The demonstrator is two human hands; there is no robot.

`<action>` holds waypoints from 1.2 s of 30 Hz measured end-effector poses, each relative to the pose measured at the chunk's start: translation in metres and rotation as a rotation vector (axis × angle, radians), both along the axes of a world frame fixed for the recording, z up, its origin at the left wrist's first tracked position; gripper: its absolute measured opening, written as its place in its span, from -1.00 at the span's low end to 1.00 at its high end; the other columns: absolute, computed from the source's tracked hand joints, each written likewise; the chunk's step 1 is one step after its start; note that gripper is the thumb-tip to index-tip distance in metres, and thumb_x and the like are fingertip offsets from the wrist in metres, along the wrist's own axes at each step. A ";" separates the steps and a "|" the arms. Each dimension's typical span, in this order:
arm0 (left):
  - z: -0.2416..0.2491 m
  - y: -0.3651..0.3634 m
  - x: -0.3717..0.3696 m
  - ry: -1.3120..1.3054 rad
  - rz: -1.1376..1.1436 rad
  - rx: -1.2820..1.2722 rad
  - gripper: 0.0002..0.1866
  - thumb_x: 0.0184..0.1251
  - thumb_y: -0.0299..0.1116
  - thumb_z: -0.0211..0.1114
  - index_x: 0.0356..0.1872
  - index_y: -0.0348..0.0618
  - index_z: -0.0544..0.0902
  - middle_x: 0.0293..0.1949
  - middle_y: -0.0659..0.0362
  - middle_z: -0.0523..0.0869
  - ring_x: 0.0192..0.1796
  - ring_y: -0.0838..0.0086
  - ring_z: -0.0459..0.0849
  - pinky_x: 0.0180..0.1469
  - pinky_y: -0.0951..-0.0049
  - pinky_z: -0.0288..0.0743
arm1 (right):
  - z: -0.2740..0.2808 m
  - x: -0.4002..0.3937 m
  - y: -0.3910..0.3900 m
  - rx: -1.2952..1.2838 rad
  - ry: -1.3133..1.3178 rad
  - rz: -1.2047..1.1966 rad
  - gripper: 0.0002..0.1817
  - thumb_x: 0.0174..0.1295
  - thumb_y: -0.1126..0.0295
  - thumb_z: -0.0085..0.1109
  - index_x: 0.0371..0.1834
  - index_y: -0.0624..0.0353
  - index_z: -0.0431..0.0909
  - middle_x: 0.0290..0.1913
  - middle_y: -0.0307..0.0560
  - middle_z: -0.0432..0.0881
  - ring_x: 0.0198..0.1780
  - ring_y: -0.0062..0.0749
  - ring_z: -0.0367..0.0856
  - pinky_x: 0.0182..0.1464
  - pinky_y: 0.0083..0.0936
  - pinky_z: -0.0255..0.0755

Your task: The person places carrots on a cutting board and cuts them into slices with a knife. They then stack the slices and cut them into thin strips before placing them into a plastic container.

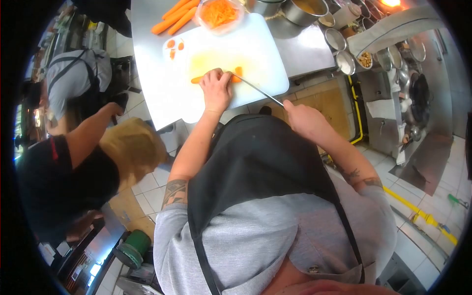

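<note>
My left hand [216, 88] presses a carrot [196, 79] down on the white cutting board [265, 54], its fingers bent over the top. In my right hand [302, 118] is the handle of a knife [260, 91], whose blade reaches left to the carrot beside my left fingertips. A cut orange piece [239, 71] lies by the blade. Carrot ends [171, 44] sit near the board's upper left. At the top edge of the board stands a clear bowl [229, 28] of shredded carrot [218, 14]. Several whole carrots [177, 17] lie left of it.
Metal pots [305, 11] and several small containers [345, 63] line the counter at upper right. A person in a black shirt [64, 182] stands close on my left, another in a grey shirt [81, 73] behind. A yellow pipe [418, 211] runs along the right.
</note>
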State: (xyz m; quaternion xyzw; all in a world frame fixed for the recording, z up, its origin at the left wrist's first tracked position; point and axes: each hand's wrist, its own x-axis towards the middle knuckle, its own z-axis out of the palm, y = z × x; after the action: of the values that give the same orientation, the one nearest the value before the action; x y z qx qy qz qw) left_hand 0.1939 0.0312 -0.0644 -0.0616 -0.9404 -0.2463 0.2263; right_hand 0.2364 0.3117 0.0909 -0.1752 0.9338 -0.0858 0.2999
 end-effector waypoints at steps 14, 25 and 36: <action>0.003 0.003 0.000 -0.019 -0.012 -0.147 -0.74 0.32 -0.41 0.37 0.01 0.11 0.73 0.00 0.14 0.64 0.20 0.11 0.54 0.27 0.03 0.24 | -0.054 -0.025 -0.011 -0.015 -0.095 0.040 -0.67 0.39 0.57 0.00 0.21 0.29 0.40 -0.16 0.35 0.76 -0.03 0.28 0.77 -0.01 0.13 0.61; -0.007 0.001 -0.004 0.026 0.024 -0.052 -0.80 0.43 -0.36 0.36 0.02 -0.02 0.67 0.09 0.15 0.66 0.22 0.15 0.56 0.28 0.04 0.25 | -0.015 -0.017 -0.006 -0.021 0.008 0.047 -0.73 0.42 0.51 -0.05 0.13 0.26 0.49 -0.24 0.31 0.77 -0.13 0.30 0.78 -0.07 0.17 0.61; -0.001 -0.002 -0.002 0.008 -0.007 0.003 -0.81 0.40 -0.37 0.38 -0.01 0.05 0.71 0.03 0.16 0.65 0.17 0.16 0.55 0.23 0.05 0.25 | -0.010 -0.027 -0.007 0.017 -0.114 0.077 -0.74 0.44 0.49 -0.06 0.14 0.28 0.44 -0.23 0.36 0.75 -0.11 0.33 0.76 -0.07 0.18 0.60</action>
State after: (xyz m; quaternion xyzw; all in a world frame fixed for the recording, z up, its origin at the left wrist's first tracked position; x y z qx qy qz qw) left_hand 0.1923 0.0295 -0.0659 -0.0655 -0.9389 -0.2481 0.2293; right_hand 0.2093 0.3046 0.0804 -0.2035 0.9085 -0.0761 0.3570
